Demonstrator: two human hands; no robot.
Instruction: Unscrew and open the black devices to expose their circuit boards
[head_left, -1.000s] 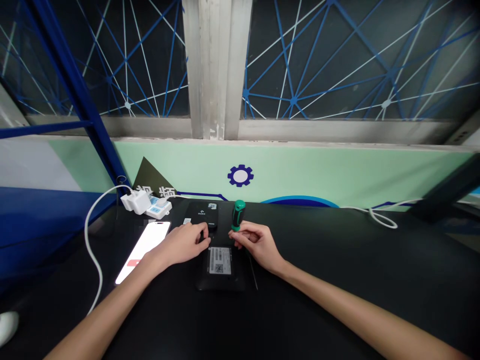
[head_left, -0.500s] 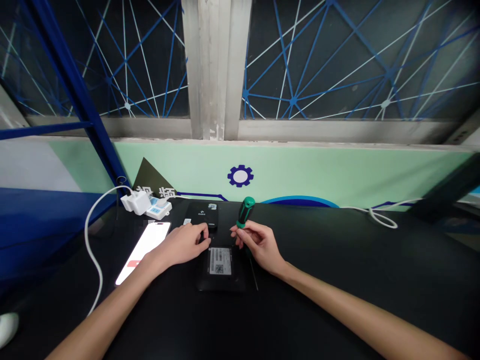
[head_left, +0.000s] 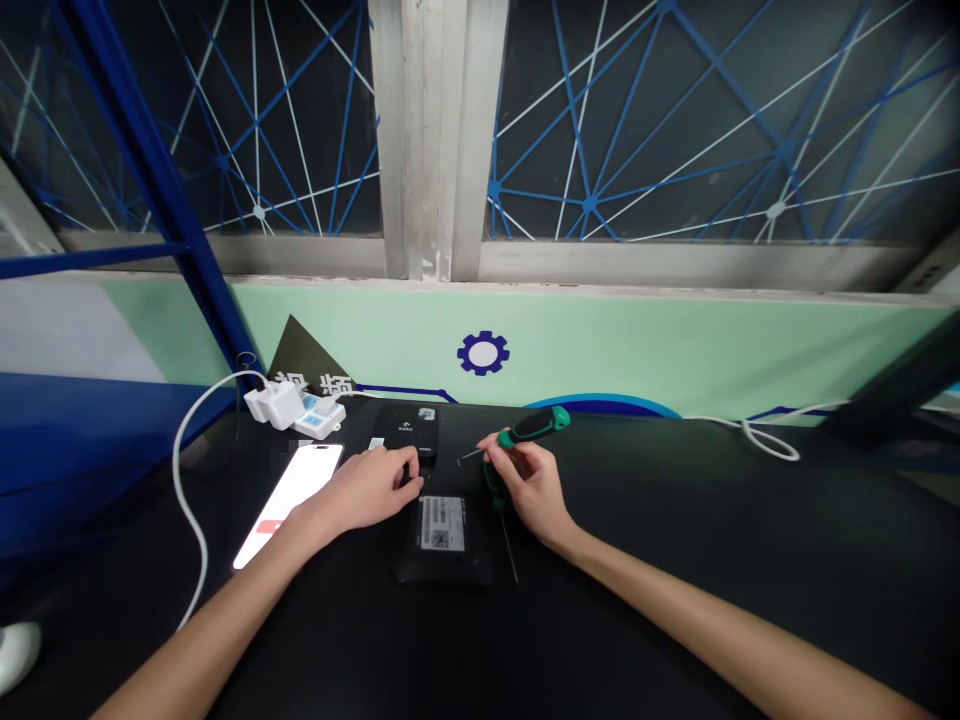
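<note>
A: What does the right hand (head_left: 531, 490) have?

B: A green-and-black screwdriver (head_left: 536, 427), pinched near the collar with fingers closed round it. The handle leans right; the thin shaft points left, above the table (head_left: 712, 490).

A: And the left hand (head_left: 371, 487)?

B: Loosely curled, a small gap between thumb and forefinger, by the far left corner of the labelled black device (head_left: 442, 540). I can't tell whether it grips anything.

A: What's crowding them?

B: A second screwdriver (head_left: 501, 508) lies just right of that device, its shaft pointing near (the right hand covers part of its handle). Beyond the left hand sits another black box (head_left: 405, 425), its near left part hidden by that hand.

A: Farther left?

B: A lit phone (head_left: 289, 505), partly covered by the left forearm. Beyond it stand a power strip (head_left: 319, 415) and a white adapter (head_left: 277, 403), whose cable (head_left: 177, 470) loops toward the near side.
</note>
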